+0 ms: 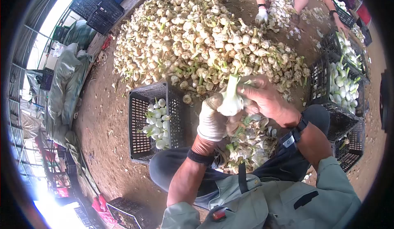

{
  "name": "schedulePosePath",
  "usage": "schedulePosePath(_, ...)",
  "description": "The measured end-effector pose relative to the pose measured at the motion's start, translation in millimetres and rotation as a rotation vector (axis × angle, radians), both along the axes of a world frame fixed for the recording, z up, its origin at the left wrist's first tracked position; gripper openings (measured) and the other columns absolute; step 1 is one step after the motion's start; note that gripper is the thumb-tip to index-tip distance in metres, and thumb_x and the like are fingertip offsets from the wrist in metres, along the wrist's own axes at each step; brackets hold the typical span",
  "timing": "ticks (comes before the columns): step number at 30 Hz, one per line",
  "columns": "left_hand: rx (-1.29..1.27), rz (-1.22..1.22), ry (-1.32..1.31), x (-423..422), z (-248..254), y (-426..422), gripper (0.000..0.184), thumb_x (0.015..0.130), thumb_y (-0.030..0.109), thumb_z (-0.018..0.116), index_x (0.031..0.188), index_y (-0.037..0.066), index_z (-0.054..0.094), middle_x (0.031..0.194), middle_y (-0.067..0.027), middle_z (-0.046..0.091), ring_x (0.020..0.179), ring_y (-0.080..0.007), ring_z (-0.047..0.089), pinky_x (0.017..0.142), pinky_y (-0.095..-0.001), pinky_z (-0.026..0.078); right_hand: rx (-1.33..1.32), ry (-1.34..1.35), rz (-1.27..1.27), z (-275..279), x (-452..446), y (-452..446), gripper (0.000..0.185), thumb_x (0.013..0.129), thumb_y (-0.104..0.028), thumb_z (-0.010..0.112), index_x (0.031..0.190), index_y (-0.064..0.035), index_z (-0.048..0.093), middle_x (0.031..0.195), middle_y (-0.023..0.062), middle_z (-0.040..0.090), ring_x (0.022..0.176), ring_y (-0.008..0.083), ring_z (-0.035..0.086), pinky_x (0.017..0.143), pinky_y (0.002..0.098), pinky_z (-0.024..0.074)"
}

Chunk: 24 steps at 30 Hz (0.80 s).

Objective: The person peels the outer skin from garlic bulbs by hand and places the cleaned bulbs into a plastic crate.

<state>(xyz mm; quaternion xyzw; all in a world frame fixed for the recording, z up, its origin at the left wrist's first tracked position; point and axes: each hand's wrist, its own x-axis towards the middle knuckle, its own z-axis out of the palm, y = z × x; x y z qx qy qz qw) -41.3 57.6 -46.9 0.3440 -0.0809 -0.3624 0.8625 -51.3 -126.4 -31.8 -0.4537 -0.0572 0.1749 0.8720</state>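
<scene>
A white garlic bulb (pixel 231 104) with a pale green stem is held up between my two hands, above a heap of peeled skins (pixel 252 147). My left hand (pixel 211 118), wearing a white glove, is closed around the bulb's left side. On the other side, my bare right hand (pixel 262 97) has its fingers closed against the bulb and stem; some fingertips are hidden behind it. To the left stands a black plastic crate (pixel 175 118) with several cleaned garlic bulbs (pixel 156 124) inside.
A large pile of unpeeled garlic (pixel 184 36) spreads ahead. Crates of cleaned garlic (pixel 344 85) stand at right. A co-worker's gloved hand (pixel 262 15) is at the far top, near more skins. Another black crate (pixel 127 212) lies at lower left, and green tarps (pixel 65 89) run along the left side.
</scene>
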Motion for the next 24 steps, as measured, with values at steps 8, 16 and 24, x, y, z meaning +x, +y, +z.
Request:
schedulePosePath(8,0.266,0.414,-0.245,3.6,-18.5,-32.2,0.101,0.076,0.015,0.083,0.150,0.001,0.016,0.119,-0.0088,0.055,0.103,-0.0164,0.057,0.090,-0.0270,0.047,-0.872,-0.939,-0.613,-21.6,13.1,11.7,0.016,0.086,0.002,0.063,0.101,-0.0012,0.064,0.089,0.0104,0.070,0.075,0.0185,0.068,0.066,0.0283,0.0572)
schedulePosePath(16,0.302,0.658,0.084,8.4,4.5,-21.1,0.050,0.095,0.048,0.049,0.120,0.006,0.056,0.084,-0.0058,0.064,0.062,-0.0133,0.061,0.047,-0.0251,0.048,-0.795,-0.151,-0.505,-28.0,18.7,2.6,0.016,0.094,-0.012,0.059,0.101,0.0013,0.065,0.092,0.0166,0.070,0.070,0.0193,0.067,0.061,0.0296,0.0565)
schedulePosePath(24,0.422,0.572,-0.072,3.2,4.2,1.2,0.068,0.096,0.059,0.040,0.134,0.004,0.050,0.103,-0.0086,0.064,0.077,-0.0120,0.061,0.061,-0.0241,0.049,-1.320,-0.796,-0.264,-20.4,12.0,-0.8,0.053,0.085,-0.021,0.068,0.128,0.0030,0.050,0.085,0.0175,0.069,0.068,0.0261,0.066,0.068,0.0390,0.0545)
